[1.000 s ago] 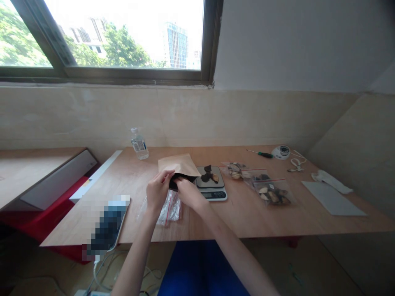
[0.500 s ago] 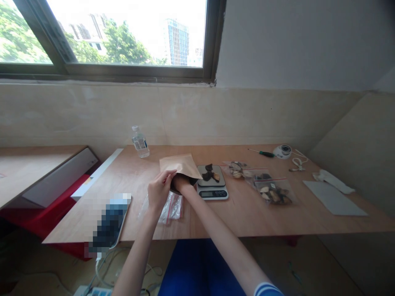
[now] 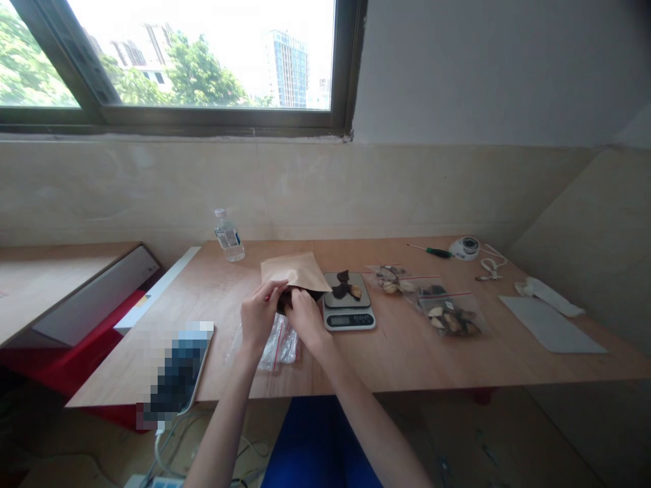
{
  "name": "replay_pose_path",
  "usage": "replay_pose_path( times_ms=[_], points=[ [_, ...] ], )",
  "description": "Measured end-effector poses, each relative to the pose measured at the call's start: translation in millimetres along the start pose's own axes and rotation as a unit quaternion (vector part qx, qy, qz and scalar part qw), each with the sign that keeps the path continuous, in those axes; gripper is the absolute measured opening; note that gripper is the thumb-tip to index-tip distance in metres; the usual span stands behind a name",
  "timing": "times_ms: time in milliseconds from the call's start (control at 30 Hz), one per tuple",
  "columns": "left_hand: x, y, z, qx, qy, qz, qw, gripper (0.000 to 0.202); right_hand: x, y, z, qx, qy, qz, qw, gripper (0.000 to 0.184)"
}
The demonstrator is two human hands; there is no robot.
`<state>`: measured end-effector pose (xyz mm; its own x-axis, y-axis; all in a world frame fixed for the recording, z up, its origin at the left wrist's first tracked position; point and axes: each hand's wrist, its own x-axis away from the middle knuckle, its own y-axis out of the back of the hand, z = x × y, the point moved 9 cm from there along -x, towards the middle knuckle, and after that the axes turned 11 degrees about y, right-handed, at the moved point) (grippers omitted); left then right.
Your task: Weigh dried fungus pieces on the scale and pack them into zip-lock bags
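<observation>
Meanwhile, at a plywood table [image 3: 407, 359] beneath a window [image 3: 203, 61], a blurred phone [image 3: 178, 369] lies at the left, with a water bottle [image 3: 228, 237] standing near the wall. A person's left hand [image 3: 260, 315] and right hand [image 3: 306, 318] come together, almost touching, with their fingers clamped on the lower edge of a paper bag [image 3: 296, 272]. The bag is held just above a clear zip bag [image 3: 281, 346] and just left of a kitchen scale [image 3: 348, 301]. Its long axis runs across the table, and its tan upper part tilts back toward the wall. Something dark shows at its lower edge, too shadowed to tell. Dark pieces [image 3: 346, 286] sit on the scale. Farther right lie two zip bags of brown chunks [image 3: 432, 301], a screwdriver [image 3: 437, 252], a white reel [image 3: 464, 248], a white cloth [image 3: 549, 298] and a grey sheet [image 3: 552, 333].
</observation>
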<state>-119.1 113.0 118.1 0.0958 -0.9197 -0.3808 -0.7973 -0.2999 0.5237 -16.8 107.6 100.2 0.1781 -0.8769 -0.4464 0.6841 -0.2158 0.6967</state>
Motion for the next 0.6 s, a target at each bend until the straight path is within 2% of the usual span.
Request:
replay_pose_path(
  times_ms=[67,133,200,267,333,433,500,600],
  points=[
    [-2.1,1.6,2.1,-0.002,0.004,-0.002,1.0,0.025,21.9,21.6,7.2,-0.061,0.008,-0.037,0.997,0.02],
    [-3.5,4.2,3.9,-0.001,0.004,-0.002,1.0,0.025,41.6,48.8,4.7,-0.131,0.017,-0.087,0.987,0.02],
    [-4.8,8.0,6.0,0.003,0.006,-0.004,1.0,0.025,58.8,75.2,-16.5,-0.152,0.0,-0.137,0.979,0.019],
    [-5.9,11.2,7.8,0.009,0.009,-0.006,1.0,0.025,71.7,94.4,-48.9,-0.108,-0.027,-0.168,0.98,0.019],
    [-6.7,13.0,8.7,0.011,0.012,-0.009,1.0,0.024,75.9,98.9,-78.4,-0.045,-0.027,-0.144,0.988,0.018],
    [-6.9,11.9,7.7,0.009,0.012,-0.005,1.0,0.025,70.6,88.8,-105.3,0.04,0.008,-0.072,0.997,0.016],
    [-6.3,10.5,6.4,0.012,0.011,-0.001,1.0,0.025,64.9,83.4,-110.8,0.075,0.025,-0.053,0.995,0.018],
    [-4.5,8.7,4.8,0.017,0.008,0.004,1.0,0.025,61.6,85.8,-99.0,0.1,0.041,-0.081,0.991,0.019]
  ],
)
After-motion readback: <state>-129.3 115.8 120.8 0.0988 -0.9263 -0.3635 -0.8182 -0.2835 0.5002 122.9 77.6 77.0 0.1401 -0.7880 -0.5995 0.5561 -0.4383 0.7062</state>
